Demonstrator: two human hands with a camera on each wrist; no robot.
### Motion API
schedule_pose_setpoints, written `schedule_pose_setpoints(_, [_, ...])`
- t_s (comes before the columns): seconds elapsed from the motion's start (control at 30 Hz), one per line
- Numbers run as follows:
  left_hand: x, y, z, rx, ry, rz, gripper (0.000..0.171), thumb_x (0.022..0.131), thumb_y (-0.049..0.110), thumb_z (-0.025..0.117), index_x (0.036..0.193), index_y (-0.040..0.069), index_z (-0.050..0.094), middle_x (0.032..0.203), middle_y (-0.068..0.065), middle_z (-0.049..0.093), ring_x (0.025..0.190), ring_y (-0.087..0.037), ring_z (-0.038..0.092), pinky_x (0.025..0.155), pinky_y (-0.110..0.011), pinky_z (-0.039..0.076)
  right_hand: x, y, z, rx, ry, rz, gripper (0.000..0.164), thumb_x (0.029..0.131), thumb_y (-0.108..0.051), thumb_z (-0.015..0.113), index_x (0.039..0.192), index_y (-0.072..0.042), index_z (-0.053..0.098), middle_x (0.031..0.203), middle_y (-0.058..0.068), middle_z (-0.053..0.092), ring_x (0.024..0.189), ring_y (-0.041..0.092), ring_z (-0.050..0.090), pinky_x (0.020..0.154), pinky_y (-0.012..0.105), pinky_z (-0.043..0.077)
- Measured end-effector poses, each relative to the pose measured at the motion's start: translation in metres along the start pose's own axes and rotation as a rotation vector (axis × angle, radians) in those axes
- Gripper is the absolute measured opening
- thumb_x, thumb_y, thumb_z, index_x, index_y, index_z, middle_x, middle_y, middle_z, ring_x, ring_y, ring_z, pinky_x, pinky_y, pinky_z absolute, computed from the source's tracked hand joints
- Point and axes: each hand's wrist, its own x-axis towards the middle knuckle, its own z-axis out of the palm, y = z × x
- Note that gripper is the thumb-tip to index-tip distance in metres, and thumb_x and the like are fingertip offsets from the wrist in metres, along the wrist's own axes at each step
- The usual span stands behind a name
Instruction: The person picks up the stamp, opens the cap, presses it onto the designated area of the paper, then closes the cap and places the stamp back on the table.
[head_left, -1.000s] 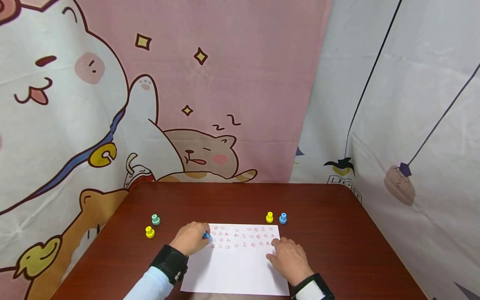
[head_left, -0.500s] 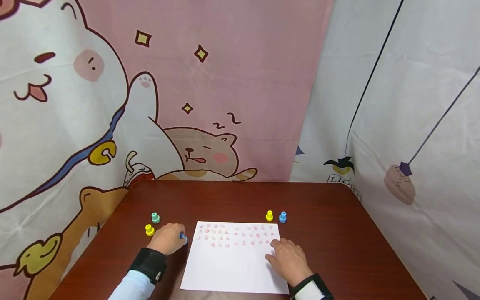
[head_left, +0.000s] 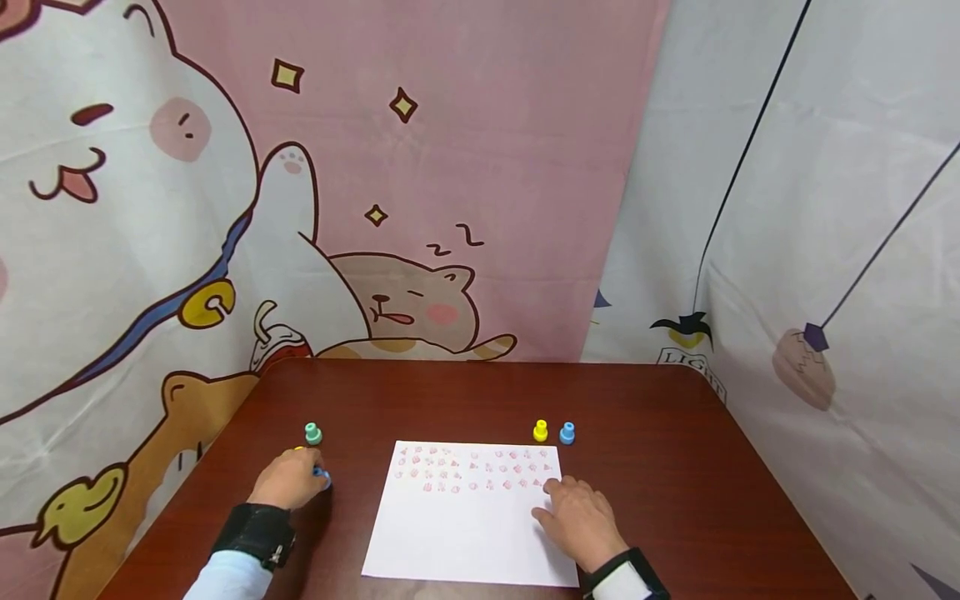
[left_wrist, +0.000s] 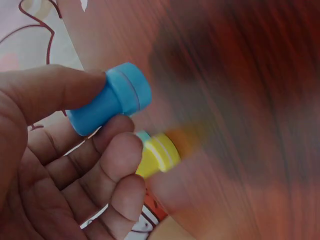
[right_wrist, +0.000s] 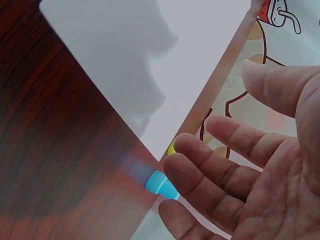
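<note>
My left hand (head_left: 287, 481) pinches a small blue stamp (left_wrist: 111, 100) between thumb and fingers, over the left part of the table. Just past its fingers in the left wrist view is a yellow stamp (left_wrist: 161, 154), mostly covered by the hand in the head view. A green stamp (head_left: 313, 433) stands a little farther back. My right hand (head_left: 581, 521) lies at the right edge of a white sheet of paper (head_left: 465, 542), fingers relaxed and holding nothing. Rows of small pinkish-red prints (head_left: 472, 467) run across the sheet's upper part.
Behind the paper's far right corner stand another yellow stamp (head_left: 540, 431) and another blue stamp (head_left: 567, 433). The brown wooden table (head_left: 675, 475) reaches back to a cartoon-printed cloth (head_left: 487, 167).
My left hand has moved left, off the paper's upper left area, carrying the blue stamp to beside the left-hand stamps. The right hand has stayed at the sheet's edge.
</note>
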Motion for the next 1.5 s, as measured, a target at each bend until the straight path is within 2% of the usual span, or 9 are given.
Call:
schedule_pose_setpoints(0.2, [-0.004,-0.016,-0.009,-0.004,-0.03,-0.064,0.027,0.085,0.016,0.076,0.1,-0.005,0.067,0.082,-0.008,0.062,0.069,-0.022,0.055,0.064,-0.042,0.051,0.0,0.001,0.0,0.014,0.009,-0.006,0.042,0.081,-0.036,0.08,0.106,-0.004,0.07,0.093,0.012,0.064,0.083,0.029,0.058,0.081,0.054,0.049])
schedule_pose_setpoints(0.37, [-0.006,-0.025,-0.013,0.031,-0.015,-0.064,0.028,0.082,0.014,0.076,0.097,-0.007,0.066,0.084,-0.011,0.064,0.07,-0.024,0.056,0.069,-0.048,0.052,-0.001,0.0,0.0,0.021,0.015,-0.006,0.04,0.081,-0.036,0.08,0.105,-0.005,0.071,0.092,0.012,0.064,0.083,0.028,0.058,0.081,0.053,0.05])
schedule_pose_setpoints(0.43, [-0.006,-0.028,-0.014,0.036,-0.024,-0.067,0.026,0.082,0.012,0.075,0.097,-0.008,0.066,0.082,-0.011,0.063,0.069,-0.025,0.054,0.067,-0.046,0.05,-0.002,0.0,-0.001,0.023,0.016,-0.009,0.039,0.081,-0.036,0.08,0.105,-0.005,0.071,0.092,0.012,0.064,0.083,0.028,0.059,0.081,0.053,0.05])
schedule_pose_setpoints(0.67, [-0.008,-0.031,-0.01,0.059,-0.088,-0.116,0.018,0.085,0.011,0.071,0.093,-0.004,0.066,0.073,-0.006,0.054,0.066,-0.024,0.049,0.062,-0.04,0.042,-0.001,0.0,-0.001,0.029,0.019,-0.025,0.039,0.082,-0.036,0.079,0.105,-0.005,0.071,0.094,0.012,0.065,0.086,0.03,0.06,0.082,0.055,0.049])
schedule_pose_setpoints(0.87, [-0.008,-0.035,-0.006,0.084,-0.092,-0.123,0.026,0.084,0.015,0.073,0.098,-0.006,0.065,0.078,-0.008,0.058,0.069,-0.026,0.051,0.065,-0.044,0.047,0.0,0.0,0.0,0.021,0.005,-0.014,0.039,0.082,-0.036,0.079,0.105,-0.005,0.071,0.094,0.012,0.065,0.085,0.029,0.059,0.083,0.054,0.049])
schedule_pose_setpoints(1.0, [-0.01,-0.034,-0.009,0.092,-0.086,-0.132,0.04,0.083,0.026,0.078,0.104,-0.006,0.065,0.084,-0.012,0.062,0.072,-0.027,0.054,0.069,-0.051,0.051,0.0,-0.001,0.0,0.016,-0.008,-0.009,0.039,0.082,-0.036,0.079,0.105,-0.005,0.07,0.094,0.012,0.064,0.085,0.029,0.059,0.082,0.054,0.049])
schedule_pose_setpoints(1.1, [-0.012,-0.03,-0.013,0.093,-0.076,-0.142,0.047,0.083,0.032,0.079,0.106,-0.006,0.064,0.085,-0.013,0.064,0.072,-0.027,0.056,0.068,-0.052,0.052,0.0,-0.002,0.0,0.015,-0.011,-0.007,0.039,0.082,-0.036,0.079,0.106,-0.006,0.07,0.094,0.012,0.065,0.085,0.029,0.059,0.083,0.054,0.049])
schedule_pose_setpoints(1.3, [-0.013,-0.024,-0.022,0.109,-0.026,-0.113,0.05,0.085,0.034,0.077,0.106,-0.009,0.063,0.085,-0.014,0.065,0.072,-0.028,0.058,0.067,-0.05,0.053,0.0,-0.002,-0.001,0.016,-0.001,-0.011,0.039,0.081,-0.035,0.08,0.106,-0.005,0.07,0.093,0.013,0.064,0.084,0.029,0.059,0.081,0.053,0.05])
schedule_pose_setpoints(1.5, [-0.013,-0.015,-0.026,0.102,-0.007,-0.093,0.046,0.086,0.033,0.076,0.102,-0.008,0.063,0.079,-0.009,0.061,0.068,-0.024,0.054,0.065,-0.047,0.053,0.0,-0.003,0.0,0.015,-0.001,-0.007,0.039,0.081,-0.035,0.08,0.105,-0.005,0.07,0.093,0.013,0.064,0.084,0.029,0.059,0.081,0.054,0.05])
